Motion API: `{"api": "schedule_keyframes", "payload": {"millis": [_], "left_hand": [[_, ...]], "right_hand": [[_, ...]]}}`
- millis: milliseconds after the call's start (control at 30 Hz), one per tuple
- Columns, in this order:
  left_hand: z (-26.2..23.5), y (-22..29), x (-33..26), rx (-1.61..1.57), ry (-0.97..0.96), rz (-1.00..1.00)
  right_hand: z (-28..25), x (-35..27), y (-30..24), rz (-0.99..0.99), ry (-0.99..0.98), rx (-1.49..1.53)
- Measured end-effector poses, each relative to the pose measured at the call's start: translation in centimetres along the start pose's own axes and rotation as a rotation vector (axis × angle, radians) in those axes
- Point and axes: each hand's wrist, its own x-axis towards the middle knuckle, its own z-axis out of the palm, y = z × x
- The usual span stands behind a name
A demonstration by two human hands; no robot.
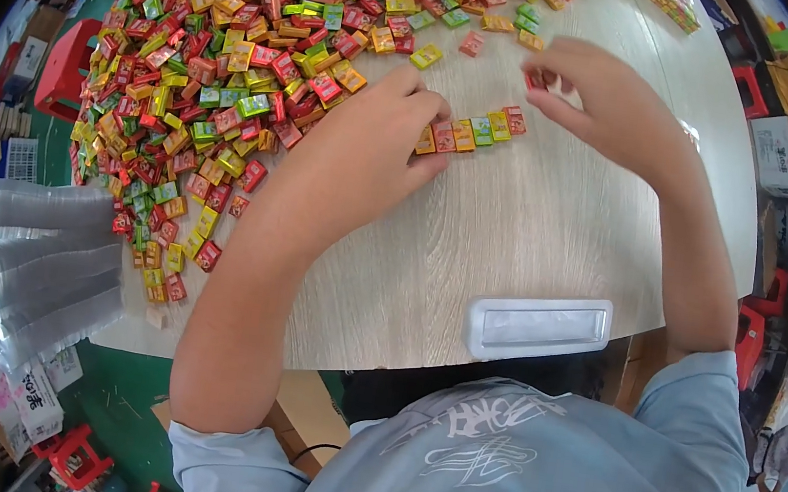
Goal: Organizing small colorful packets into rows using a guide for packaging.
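Observation:
On the table, several small candy-like boxes in red, orange, green and yellow stand side by side in a short row (465, 136). My left hand (382, 141) is closed at the left end of that row, thumb on the near side and fingers on the far side, partly hiding the end box. Just beyond the right end, my right hand (589, 98) is raised slightly and pinches a small red box (534, 79). A large heap of similar boxes (240, 55) spreads over the far left of the table, reaching my left forearm.
A white plastic tray (544, 305) lies at the table's near edge. Stacked clear plastic trays (45, 247) stand at the left edge. More small boxes (674, 7) sit in a block at the far right. Red stools (63, 73) and cartons surround the table.

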Motion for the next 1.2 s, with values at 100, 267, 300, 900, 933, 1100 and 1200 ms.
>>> {"api": "schedule_keyframes", "payload": {"millis": [100,267,300,900,933,1100,1200], "left_hand": [[-0.3,0.2,0.1,-0.056,-0.044,-0.078],[0.1,0.1,0.2,-0.039,-0.017,-0.078],[0.1,0.2,0.2,-0.036,-0.005,-0.073],[1.3,2.3,0.9,0.194,0.047,-0.129],[1.3,2.4,0.9,0.211,0.039,-0.128],[2.0,2.5,1.3,0.259,0.065,-0.099],[2.1,2.3,1.5,0.250,0.078,-0.095]], "right_hand": [[0.7,-1.5,-1.2,0.109,-0.084,0.073],[2.1,-2.3,-1.4,0.081,-0.047,0.177],[2.3,-2.6,-1.3,0.068,-0.020,0.169],[3.6,-3.6,-2.4,0.197,0.025,0.234],[3.6,-3.8,-2.3,0.179,0.052,0.249],[3.6,-4.1,-1.3,0.083,0.108,0.322],[3.7,-3.7,-0.6,0.079,0.036,0.347]]}}
